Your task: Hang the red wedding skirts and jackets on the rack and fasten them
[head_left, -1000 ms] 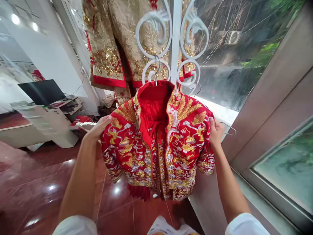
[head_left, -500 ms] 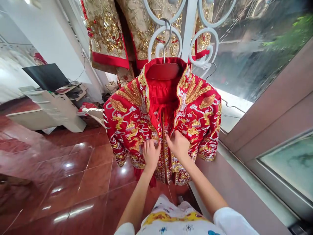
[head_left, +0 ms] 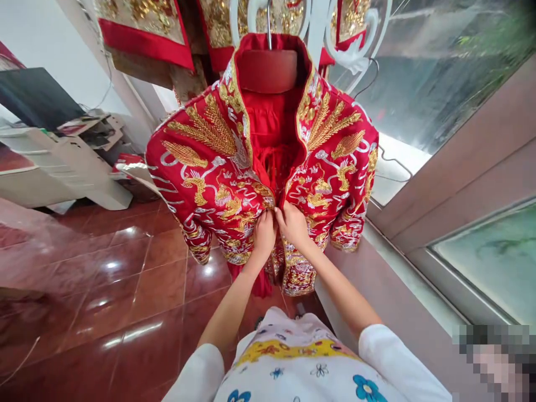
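— Fingers (head_left: 270,216) of the left hand (head_left: 263,234) and right hand (head_left: 293,224) are pinching the front edges of the red embroidered jacket (head_left: 201,167), centre frame, aren't they?
— Yes, both are gripping where the edges meet; the jacket is hanging on a red hanger (head_left: 268,70) at top centre.
— What is looking risky?
— A hard downward tug could be sliding it off the hanger, or a nail snagging the gold thread.

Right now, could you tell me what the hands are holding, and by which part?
The left hand and right hand each pinch the red embroidered jacket at its front opening edges, halfway down.
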The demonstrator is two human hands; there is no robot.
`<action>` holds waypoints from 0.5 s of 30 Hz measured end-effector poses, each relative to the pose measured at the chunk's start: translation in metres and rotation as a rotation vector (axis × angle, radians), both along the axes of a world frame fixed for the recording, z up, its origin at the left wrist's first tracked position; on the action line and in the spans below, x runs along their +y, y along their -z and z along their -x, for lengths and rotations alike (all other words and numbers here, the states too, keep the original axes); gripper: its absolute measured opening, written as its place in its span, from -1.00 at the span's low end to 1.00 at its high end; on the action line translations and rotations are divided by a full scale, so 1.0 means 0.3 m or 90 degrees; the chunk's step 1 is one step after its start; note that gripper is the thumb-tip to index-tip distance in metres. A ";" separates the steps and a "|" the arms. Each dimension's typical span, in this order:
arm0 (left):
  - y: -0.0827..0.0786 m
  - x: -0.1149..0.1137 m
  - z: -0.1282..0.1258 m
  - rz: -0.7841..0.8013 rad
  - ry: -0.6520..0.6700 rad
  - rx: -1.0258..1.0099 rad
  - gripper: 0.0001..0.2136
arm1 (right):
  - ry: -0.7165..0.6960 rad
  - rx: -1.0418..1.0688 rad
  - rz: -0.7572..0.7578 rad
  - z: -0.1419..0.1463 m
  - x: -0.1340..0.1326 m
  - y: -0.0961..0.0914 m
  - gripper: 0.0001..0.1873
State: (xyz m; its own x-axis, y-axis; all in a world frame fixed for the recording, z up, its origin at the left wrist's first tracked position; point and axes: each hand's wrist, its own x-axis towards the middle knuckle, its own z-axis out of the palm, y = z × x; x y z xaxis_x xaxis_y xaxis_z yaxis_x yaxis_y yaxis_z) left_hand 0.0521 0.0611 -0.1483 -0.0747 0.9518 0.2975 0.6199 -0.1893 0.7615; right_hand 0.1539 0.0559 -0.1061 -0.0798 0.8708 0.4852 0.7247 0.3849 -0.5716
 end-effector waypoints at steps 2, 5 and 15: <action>0.056 -0.034 0.031 0.040 0.015 -0.077 -0.87 | -0.044 0.172 0.038 -0.018 -0.048 0.083 -0.77; 0.213 -0.161 0.085 0.156 -0.023 -0.208 -0.81 | 0.074 0.574 0.187 -0.040 -0.185 0.272 -0.78; 0.538 -0.261 0.170 0.453 -0.145 -0.720 -0.94 | 0.109 0.954 0.544 -0.085 -0.285 0.687 -0.58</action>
